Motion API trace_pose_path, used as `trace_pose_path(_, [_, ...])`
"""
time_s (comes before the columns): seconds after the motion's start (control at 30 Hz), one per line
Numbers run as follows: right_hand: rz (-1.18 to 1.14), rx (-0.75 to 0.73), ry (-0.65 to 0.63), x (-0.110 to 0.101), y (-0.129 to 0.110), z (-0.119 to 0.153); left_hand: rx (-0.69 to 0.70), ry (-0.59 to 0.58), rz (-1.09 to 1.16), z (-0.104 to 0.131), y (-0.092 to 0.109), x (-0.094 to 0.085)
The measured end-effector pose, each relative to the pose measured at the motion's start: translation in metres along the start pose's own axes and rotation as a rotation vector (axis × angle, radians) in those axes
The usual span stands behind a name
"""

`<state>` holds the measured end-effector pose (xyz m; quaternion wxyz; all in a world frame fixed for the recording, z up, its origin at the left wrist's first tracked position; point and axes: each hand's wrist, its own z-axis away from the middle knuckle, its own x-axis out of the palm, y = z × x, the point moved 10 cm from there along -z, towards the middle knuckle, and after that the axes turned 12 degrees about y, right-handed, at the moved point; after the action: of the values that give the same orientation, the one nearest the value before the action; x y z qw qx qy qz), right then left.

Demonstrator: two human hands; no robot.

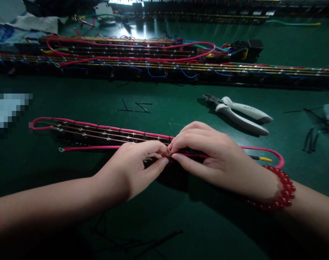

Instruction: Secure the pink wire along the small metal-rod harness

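A narrow dark assembly with copper-coloured rods (99, 137) lies across the green table in front of me. Along its far side runs a red cable (107, 127), bound on with small black ties and looped at both ends. One cable end with a ring terminal (61, 149) points left on the near side. My left hand (134, 162) and my right hand (213, 155) meet over the middle of the assembly, fingertips pinched and touching. Whatever lies between the fingertips is hidden. A lead with a yellow tip (265, 159) sticks out by my right wrist, which wears a red bead bracelet (285, 187).
White-handled pliers (243, 115) rest beyond my right hand. Loose black cable ties (137, 108) are scattered behind the assembly, with more (142, 243) near the front edge and at the right. Longer wired assemblies (126, 66) stretch across the back. A pixelated pale patch sits at the left.
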<state>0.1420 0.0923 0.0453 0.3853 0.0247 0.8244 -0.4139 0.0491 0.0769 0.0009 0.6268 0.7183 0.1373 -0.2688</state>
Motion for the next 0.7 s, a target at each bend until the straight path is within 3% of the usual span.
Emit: trace_pose_path(0.7, [0.054,0.008,0.045,-0.0040,0.0021,0.0007,0.043,-0.038,-0.047,-0.0038,0.0025,0.0022])
